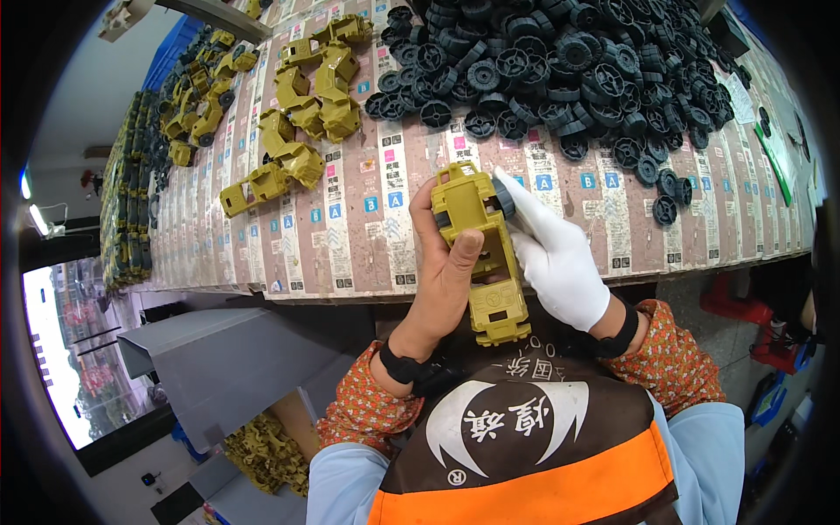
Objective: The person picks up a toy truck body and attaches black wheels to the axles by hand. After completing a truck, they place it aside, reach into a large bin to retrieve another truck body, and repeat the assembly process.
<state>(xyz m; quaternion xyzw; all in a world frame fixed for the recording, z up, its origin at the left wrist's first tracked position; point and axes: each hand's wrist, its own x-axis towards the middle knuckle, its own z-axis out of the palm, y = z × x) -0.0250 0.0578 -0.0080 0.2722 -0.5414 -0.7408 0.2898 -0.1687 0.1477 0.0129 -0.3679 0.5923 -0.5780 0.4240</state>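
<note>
A mustard-yellow plastic toy truck body (500,308) is held over the table's near edge. My bare left hand (444,282) is wrapped round its left side, thumb lying across the frame. One dark wheel (504,199) sits at the upper right side of the body. Against that wheel my white-gloved right hand (560,262) presses with its outstretched fingertip, its other fingers curled beside the truck body. A second dark wheel (443,219) shows partly at the body's left side, by my left fingers. The glove hides part of the body's right side.
A big heap of dark grey wheels (534,66) covers the table's far middle and right. Several yellow truck bodies (302,114) lie at left, with wheeled ones (197,105) beyond. Below the left edge are a grey panel (201,367) and a pile of yellow parts (269,455).
</note>
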